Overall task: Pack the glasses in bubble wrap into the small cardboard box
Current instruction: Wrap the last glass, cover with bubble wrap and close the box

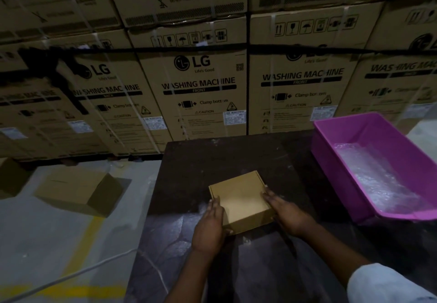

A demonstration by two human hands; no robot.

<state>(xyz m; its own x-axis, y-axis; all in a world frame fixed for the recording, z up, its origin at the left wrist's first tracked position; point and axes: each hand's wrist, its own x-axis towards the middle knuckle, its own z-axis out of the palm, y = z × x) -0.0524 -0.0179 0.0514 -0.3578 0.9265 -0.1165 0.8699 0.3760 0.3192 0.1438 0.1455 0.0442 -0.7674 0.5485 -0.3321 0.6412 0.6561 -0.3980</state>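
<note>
Head view: you have the small cardboard box [241,202] lying closed on the dark table [236,156], your left hand [209,225] and right hand [287,212] flat against its two sides with straight fingers, apparently to steady or square it. No glasses are visible; they may be inside. Bubble wrap [373,179] lies in the pink bin [350,127], well apart at your right, likely kept there within reach.

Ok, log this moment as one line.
small cardboard box: closed, on dark table | left hand, right hand: flat against box sides | pink bin: bubble wrap inside
</note>
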